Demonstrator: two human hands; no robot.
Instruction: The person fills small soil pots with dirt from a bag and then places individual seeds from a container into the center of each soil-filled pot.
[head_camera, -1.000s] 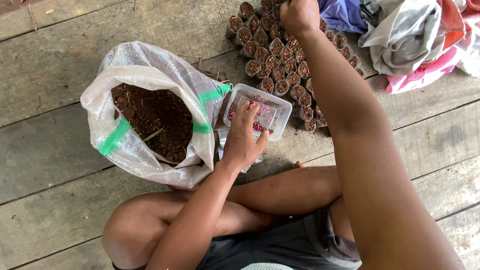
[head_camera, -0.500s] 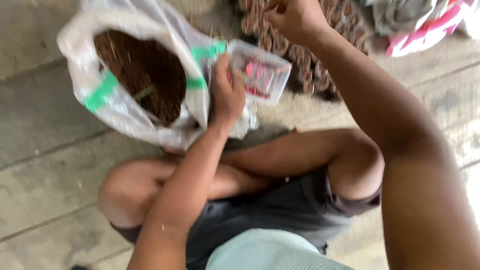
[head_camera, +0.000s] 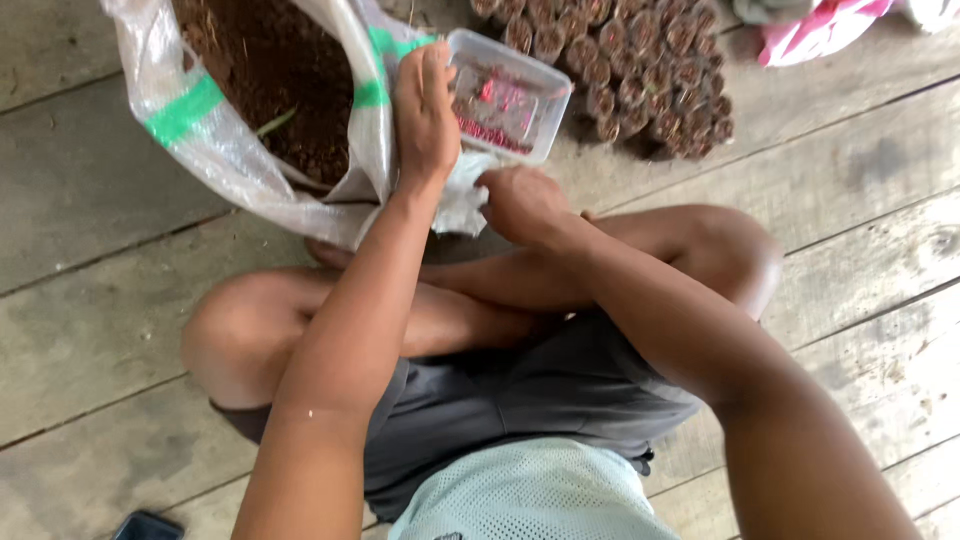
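Note:
I sit cross-legged on a plank floor. My left hand (head_camera: 425, 110) reaches forward and rests on the near edge of a clear plastic tub (head_camera: 508, 95) that holds small red seeds. Whether its fingers pinch anything is hidden. My right hand (head_camera: 520, 203) is curled close to my knees, touching crumpled white plastic (head_camera: 462, 200) below the tub. A white woven sack (head_camera: 200, 130) with green stripes lies open at the left, full of dark brown soil (head_camera: 270, 70). Several small soil-filled nursery bags (head_camera: 630, 60) stand packed together beyond the tub.
Pink and grey cloth (head_camera: 820, 30) lies at the top right corner. A dark phone-like object (head_camera: 145, 525) shows at the bottom left edge. Weathered grey floorboards (head_camera: 860, 180) run across the whole view.
My right hand has come back from the nursery bags to just in front of my knees. My left hand stays at the seed tub. The camera has tilted down toward my lap.

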